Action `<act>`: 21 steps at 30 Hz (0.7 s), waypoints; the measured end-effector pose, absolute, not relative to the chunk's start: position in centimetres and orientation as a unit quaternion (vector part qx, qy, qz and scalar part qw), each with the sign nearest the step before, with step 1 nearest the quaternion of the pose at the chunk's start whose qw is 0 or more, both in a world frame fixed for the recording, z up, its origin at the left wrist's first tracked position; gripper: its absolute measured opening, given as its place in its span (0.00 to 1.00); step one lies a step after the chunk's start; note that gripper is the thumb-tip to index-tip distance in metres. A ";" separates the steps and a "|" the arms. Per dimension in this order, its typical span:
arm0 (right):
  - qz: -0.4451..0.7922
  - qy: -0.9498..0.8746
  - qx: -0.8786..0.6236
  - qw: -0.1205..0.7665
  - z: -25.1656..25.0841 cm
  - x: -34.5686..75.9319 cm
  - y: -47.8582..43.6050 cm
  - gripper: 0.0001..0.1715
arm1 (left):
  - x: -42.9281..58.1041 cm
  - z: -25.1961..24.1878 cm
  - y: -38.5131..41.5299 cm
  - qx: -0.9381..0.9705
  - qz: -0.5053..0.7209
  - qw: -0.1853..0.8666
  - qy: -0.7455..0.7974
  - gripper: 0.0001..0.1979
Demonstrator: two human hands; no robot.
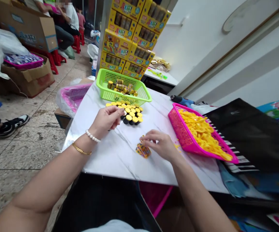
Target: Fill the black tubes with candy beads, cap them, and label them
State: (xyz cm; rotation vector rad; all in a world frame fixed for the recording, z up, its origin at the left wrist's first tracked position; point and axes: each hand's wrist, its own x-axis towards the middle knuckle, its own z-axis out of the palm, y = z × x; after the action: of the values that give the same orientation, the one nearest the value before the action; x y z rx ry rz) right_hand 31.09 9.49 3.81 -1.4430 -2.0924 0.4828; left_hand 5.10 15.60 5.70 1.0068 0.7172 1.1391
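Observation:
My left hand [109, 117] is closed in a pinch beside the near-left edge of a cluster of small dark cylinders with yellow caps [128, 117] standing upright on the white table. What its fingertips hold is hidden. My right hand [160, 144] has its thumb and fingers drawn together at the upper edge of a small pile of colourful printed cards or stickers [143, 150]. Behind the cluster, a green plastic basket [103, 93] holds more yellow-capped cylinders [120, 86], lying jumbled.
To the right, a pink basket [178, 127] is heaped with yellow plastic pieces [197, 130], beside a black bag [248, 135]. Yellow boxes [129, 42] are stacked behind the green basket. A plastic-lined pink basket [73, 95] stands left of the marble-patterned table [120, 161]. People sit farther back.

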 end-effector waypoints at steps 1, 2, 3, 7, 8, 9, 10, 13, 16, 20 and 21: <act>0.192 -0.764 -0.550 0.276 2.3 32.0 8.1 0.08 | 5.3 5.6 15.4 0.457 0.487 0.674 0.316 0.22; 0.198 -0.748 -0.564 0.288 0.9 32.8 7.0 0.07 | 5.4 5.6 15.3 0.466 0.472 0.678 0.317 0.23; 0.201 -0.735 -0.573 0.301 -0.2 33.4 6.3 0.07 | 5.5 5.5 15.2 0.474 0.461 0.679 0.320 0.23; 0.175 -0.721 -0.569 0.354 -1.2 33.4 6.7 0.07 | 5.8 5.4 15.1 0.493 0.445 0.667 0.339 0.25; 0.157 -0.718 -0.563 0.378 -0.6 32.9 7.2 0.06 | 5.8 5.3 15.1 0.497 0.436 0.666 0.345 0.26; 0.134 -0.714 -0.552 0.408 0.2 32.1 7.8 0.05 | 5.9 5.3 15.1 0.503 0.424 0.666 0.351 0.26; 0.108 -0.712 -0.537 0.439 1.2 31.2 8.5 0.03 | 6.0 5.2 15.1 0.512 0.411 0.665 0.356 0.27; 0.046 -0.732 -0.463 0.498 4.1 27.8 10.5 0.02 | 6.2 5.0 15.1 0.549 0.390 0.648 0.356 0.27; 0.043 -0.759 -0.403 0.509 5.8 24.4 12.4 0.02 | 6.1 4.7 15.3 0.553 0.432 0.623 0.346 0.23; 0.216 -0.686 -0.434 0.543 5.7 22.4 14.2 0.18 | 5.8 4.4 15.9 0.481 0.504 0.631 0.341 0.20; 0.277 -0.657 -0.452 0.536 5.5 22.3 14.4 0.22 | 5.7 4.4 16.0 0.471 0.509 0.635 0.340 0.20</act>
State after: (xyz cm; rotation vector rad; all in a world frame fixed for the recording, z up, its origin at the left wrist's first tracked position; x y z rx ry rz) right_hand 22.31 14.43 5.48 -1.0760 -1.5651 0.6588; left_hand 5.70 16.04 4.42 1.0753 0.7759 1.1643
